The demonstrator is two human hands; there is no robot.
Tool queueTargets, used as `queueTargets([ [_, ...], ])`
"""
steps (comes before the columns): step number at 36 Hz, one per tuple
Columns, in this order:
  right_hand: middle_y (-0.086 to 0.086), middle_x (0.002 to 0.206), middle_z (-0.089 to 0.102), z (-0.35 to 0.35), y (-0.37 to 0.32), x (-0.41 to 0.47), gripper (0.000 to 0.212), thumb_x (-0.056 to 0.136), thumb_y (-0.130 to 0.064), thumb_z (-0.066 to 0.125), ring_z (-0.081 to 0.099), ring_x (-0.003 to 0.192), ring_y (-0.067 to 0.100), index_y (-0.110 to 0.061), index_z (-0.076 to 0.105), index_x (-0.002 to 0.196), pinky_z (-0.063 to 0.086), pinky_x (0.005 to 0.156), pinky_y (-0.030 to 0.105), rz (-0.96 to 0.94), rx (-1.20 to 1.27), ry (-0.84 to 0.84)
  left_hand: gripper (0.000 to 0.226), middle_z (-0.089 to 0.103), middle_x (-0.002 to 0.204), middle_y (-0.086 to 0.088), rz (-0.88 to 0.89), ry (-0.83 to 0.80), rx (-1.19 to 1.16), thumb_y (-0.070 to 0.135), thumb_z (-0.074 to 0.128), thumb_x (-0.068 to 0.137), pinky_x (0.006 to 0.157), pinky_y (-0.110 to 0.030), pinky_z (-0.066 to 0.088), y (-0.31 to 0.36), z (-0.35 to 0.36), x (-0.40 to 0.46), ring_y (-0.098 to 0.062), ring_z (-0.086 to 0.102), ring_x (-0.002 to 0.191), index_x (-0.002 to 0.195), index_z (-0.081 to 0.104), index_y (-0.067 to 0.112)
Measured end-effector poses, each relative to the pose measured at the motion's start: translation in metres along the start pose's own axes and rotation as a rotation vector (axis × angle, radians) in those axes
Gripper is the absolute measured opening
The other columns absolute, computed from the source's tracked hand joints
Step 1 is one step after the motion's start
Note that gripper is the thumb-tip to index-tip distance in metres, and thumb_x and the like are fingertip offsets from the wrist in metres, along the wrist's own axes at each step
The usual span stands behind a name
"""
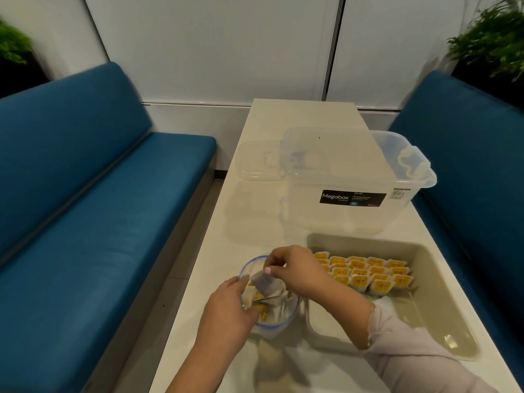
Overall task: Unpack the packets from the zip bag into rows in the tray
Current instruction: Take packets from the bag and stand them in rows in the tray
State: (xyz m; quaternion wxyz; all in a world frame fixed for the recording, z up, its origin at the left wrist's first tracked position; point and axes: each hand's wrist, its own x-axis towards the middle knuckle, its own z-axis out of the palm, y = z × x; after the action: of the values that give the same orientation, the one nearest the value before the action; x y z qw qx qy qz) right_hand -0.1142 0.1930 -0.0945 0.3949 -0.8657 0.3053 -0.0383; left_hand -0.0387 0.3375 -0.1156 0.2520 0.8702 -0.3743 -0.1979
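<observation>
Zip bag (279,313) stands open near the bench's (215,251) near-left edge, packets inside. Left hand (226,310) grips the bag's mouth. Right hand (295,269) fingers pinch one packet (265,283) above the opening. Tray (436,296) just right of the bag, near-right corner; packet rows (365,272) fill its far end.

On the table (255,217), the tray (442,293) is sitting at the near right edge, with packets (365,272) lying in rows in its far left part. The zip bag (269,302) is standing just left of the tray, with both hands at its mouth. A storage box (348,180) is sitting behind the tray, its lid (258,160) lying at the left edge.
</observation>
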Motion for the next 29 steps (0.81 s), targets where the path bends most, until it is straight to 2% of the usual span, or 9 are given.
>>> queueTargets([
  [4,-0.012,0.066,0.057,-0.01,-0.002,-0.005,0.024,0.089,-0.014,0.063,0.049,0.047,-0.007,-0.028,0.06,0.069,0.042,0.058,0.017,-0.017,0.19,-0.002,0.049,0.031,0.151,0.004,0.019,0.036,0.022,0.04,0.056,0.088,0.101,-0.024,0.035,0.004,-0.002,-0.003,-0.014,0.037,0.133,0.135,0.044,0.037],
  [7,-0.007,0.069,0.059,-0.019,-0.006,-0.012,0.025,0.09,-0.006,0.06,0.046,0.045,-0.005,-0.023,0.063,0.071,0.041,0.051,0.013,-0.06,0.41,0.007,0.042,0.019,0.155,0.008,0.039,0.112,-0.015,0.04,0.049,0.093,0.101,-0.024,0.034,0.009,-0.009,-0.006,-0.013,0.035,0.135,0.134,0.046,0.035],
  [10,-0.009,0.071,0.062,-0.027,-0.007,-0.018,0.026,0.09,-0.003,0.059,0.048,0.054,-0.006,-0.021,0.065,0.072,0.038,0.053,0.012,-0.097,0.577,0.01,0.03,0.043,0.143,0.007,0.099,0.281,-0.213,0.03,0.047,0.095,0.102,-0.024,0.036,0.015,-0.021,-0.009,-0.01,0.047,0.125,0.123,0.058,0.03],
  [12,-0.012,0.072,0.064,-0.033,-0.008,-0.022,0.026,0.09,-0.001,0.058,0.051,0.06,-0.006,-0.02,0.066,0.074,0.038,0.056,0.011,-0.125,0.672,0.001,0.022,0.06,0.125,0.006,0.078,0.333,-0.465,0.026,0.048,0.095,0.089,-0.028,0.052,0.024,-0.031,-0.01,-0.005,0.061,0.105,0.111,0.06,0.035],
  [15,-0.008,0.079,0.066,-0.044,-0.012,-0.029,0.027,0.09,0.002,0.054,0.056,0.066,-0.007,-0.016,0.067,0.075,0.038,0.058,0.005,-0.176,0.776,-0.018,0.021,0.065,0.11,0.004,-0.089,0.102,-0.924,0.03,0.047,0.094,0.061,-0.022,0.056,0.041,-0.044,-0.012,-0.007,0.068,0.079,0.11,0.06,0.026],
  [18,-0.011,0.082,0.07,-0.053,-0.013,-0.036,0.038,0.088,-0.002,0.058,0.06,0.079,-0.005,-0.027,0.073,0.064,0.041,0.065,0.006,-0.24,0.858,-0.046,0.046,0.067,0.109,-0.007,-0.215,-0.294,-1.242,0.036,0.053,0.078,0.061,-0.029,0.059,0.058,-0.049,-0.014,-0.02,0.069,0.079,0.116,0.058,0.011],
  [21,-0.013,0.087,0.071,-0.061,-0.012,-0.044,0.028,0.078,-0.012,0.057,0.061,0.093,-0.003,-0.03,0.074,0.065,0.045,0.078,0.011,-0.251,0.894,-0.058,0.043,0.069,0.103,-0.014,-0.25,-0.541,-1.423,0.026,0.056,0.072,0.065,-0.032,0.058,0.073,-0.047,-0.018,-0.021,0.071,0.075,0.107,0.063,0.003],
  [25,-0.011,0.09,0.071,-0.072,-0.003,-0.052,0.024,0.076,-0.014,0.058,0.062,0.094,0.005,-0.029,0.075,0.068,0.049,0.084,0.02,-0.223,0.891,-0.063,0.039,0.07,0.086,-0.01,-0.261,-0.584,-1.511,0.012,0.06,0.068,0.064,-0.026,0.058,0.084,-0.033,-0.018,-0.014,0.069,0.067,0.107,0.063,0.004],
  [29,0.002,0.096,0.07,-0.086,0.014,-0.065,0.012,0.077,-0.024,0.068,0.061,0.102,0.033,-0.026,0.075,0.086,0.044,0.094,0.049,-0.151,0.878,-0.011,0.048,0.071,0.093,-0.007,-0.209,-0.465,-1.441,0.008,0.063,0.067,0.06,-0.021,0.057,0.098,-0.015,-0.017,-0.012,0.069,0.069,0.114,0.059,0.007],
])
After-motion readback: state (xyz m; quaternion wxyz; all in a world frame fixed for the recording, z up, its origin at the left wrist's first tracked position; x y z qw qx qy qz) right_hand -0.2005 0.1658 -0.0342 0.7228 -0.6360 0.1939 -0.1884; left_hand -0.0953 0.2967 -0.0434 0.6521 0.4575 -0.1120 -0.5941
